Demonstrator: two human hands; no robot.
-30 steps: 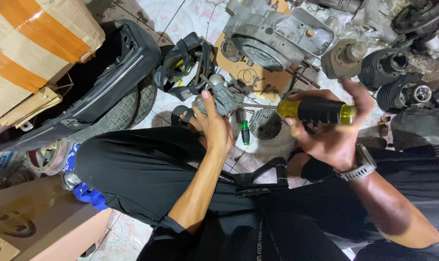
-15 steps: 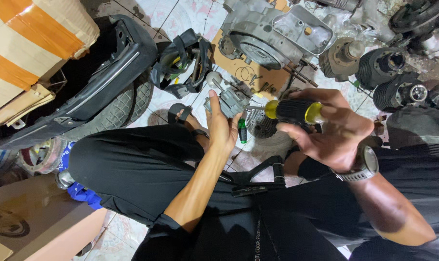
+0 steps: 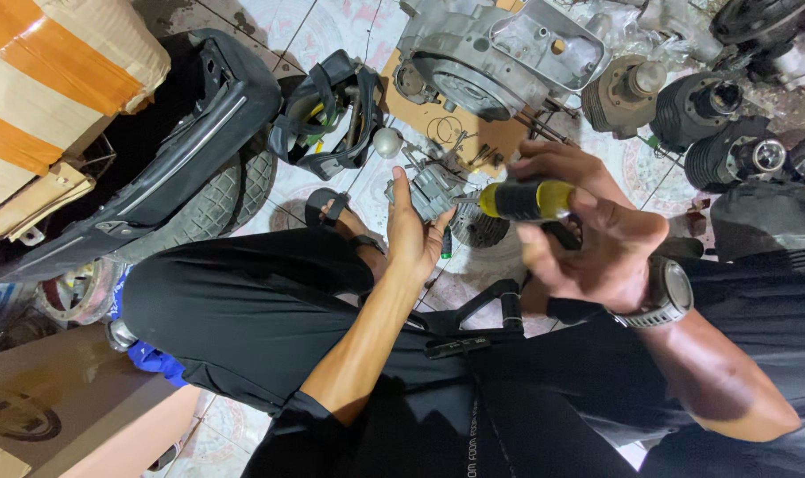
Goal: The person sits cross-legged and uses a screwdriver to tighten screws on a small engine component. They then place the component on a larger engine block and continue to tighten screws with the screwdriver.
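My left hand is wrapped around a small grey metal part, holding it above the floor. My right hand, with a wristwatch on its wrist, grips a screwdriver with a yellow and black handle. The screwdriver lies level, its tip pointing left against the metal part. My legs in black trousers fill the lower half of the view.
A grey engine case lies on cardboard on the tiled floor ahead. Several dark cylinders stand at the right. A black plastic panel over a tyre lies at the left, beside a taped cardboard box. Black straps lie in the middle.
My right hand has brought the screwdriver leftward, down to the metal part. My left hand has stayed on the part.
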